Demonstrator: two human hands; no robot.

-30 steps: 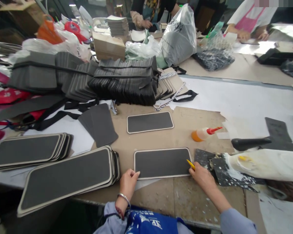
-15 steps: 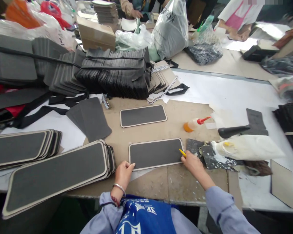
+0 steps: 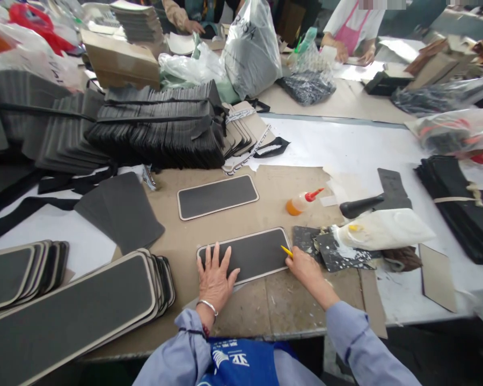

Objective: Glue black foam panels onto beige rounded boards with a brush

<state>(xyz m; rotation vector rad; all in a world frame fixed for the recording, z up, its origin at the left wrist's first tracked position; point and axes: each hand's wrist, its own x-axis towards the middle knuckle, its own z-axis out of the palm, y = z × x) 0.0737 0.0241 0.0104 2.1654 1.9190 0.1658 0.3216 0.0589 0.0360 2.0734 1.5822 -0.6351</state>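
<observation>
A dark grey rectangular panel (image 3: pixel 257 253) with rounded corners and a beige border lies flat before me. My left hand (image 3: pixel 217 274) rests on its left end, fingers spread and stretched out. At the panel's right edge, my right hand (image 3: pixel 306 267) is closed on a thin yellow tool (image 3: pixel 286 251), whose kind I cannot make out; its tip points left over the panel. Farther back lies a second, similar panel (image 3: pixel 218 197). To my left, stacked long panels (image 3: pixel 92 300) of the same look reach toward the table's front edge.
A glue bottle with a red nozzle (image 3: pixel 301 202) stands behind the panel. On the right are a white container (image 3: pixel 390 229) and glue-spattered dark boards (image 3: pixel 342 249). Strapped dark sheets (image 3: pixel 156 126) form a long row at the back left. People work across the table.
My left hand has gone from pinching the panel's left corner to lying spread on its surface. My right hand still holds the yellow tool at the right edge. The camera view has shifted right.
</observation>
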